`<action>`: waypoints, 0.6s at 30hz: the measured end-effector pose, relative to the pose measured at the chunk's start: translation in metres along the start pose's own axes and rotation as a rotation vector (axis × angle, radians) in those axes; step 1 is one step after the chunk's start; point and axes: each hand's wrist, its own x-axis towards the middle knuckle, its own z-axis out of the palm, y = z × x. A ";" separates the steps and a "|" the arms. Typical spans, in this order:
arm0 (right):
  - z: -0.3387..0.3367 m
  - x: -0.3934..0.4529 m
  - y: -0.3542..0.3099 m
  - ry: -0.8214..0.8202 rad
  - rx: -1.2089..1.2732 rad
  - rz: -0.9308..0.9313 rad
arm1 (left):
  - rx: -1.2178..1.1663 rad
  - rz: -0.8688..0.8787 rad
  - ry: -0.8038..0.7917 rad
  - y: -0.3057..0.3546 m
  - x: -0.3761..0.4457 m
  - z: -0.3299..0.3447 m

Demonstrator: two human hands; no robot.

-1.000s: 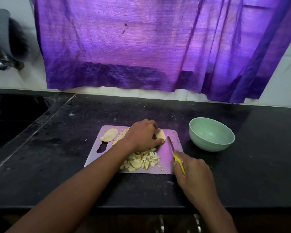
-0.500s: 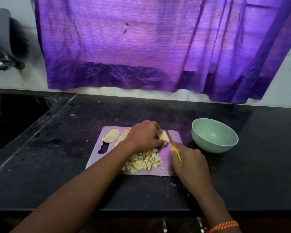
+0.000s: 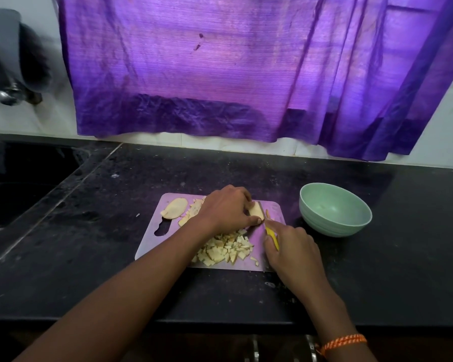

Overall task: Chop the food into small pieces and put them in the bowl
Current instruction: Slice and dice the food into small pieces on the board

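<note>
The right hand [image 3: 290,246] has slid the knife [image 3: 268,228] up to the slice [image 3: 255,210], gripping its yellow handle. The left hand [image 3: 226,209] pinches that slice on the board [image 3: 152,244], so another cut comes next; the bowl [image 3: 335,209] has nothing in it.

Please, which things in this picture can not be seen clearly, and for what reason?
Head view:
- Food piece being cut: mostly covered by the left hand.
- Knife: blade thin and dim; handle inside the right hand.
- Dark object at upper left: blurred, cut by the edge.
- Sink: dark, cut by the left edge.
</note>
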 end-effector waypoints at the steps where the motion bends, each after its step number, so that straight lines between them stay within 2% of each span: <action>1: 0.000 -0.004 0.001 0.005 -0.001 0.006 | 0.003 0.000 0.002 0.001 -0.001 -0.001; 14: -0.010 -0.037 0.007 0.006 0.042 0.022 | 0.108 -0.012 0.046 0.004 -0.002 -0.001; 18: -0.012 -0.037 0.006 0.043 0.087 0.010 | 0.076 0.004 0.007 0.002 -0.002 -0.002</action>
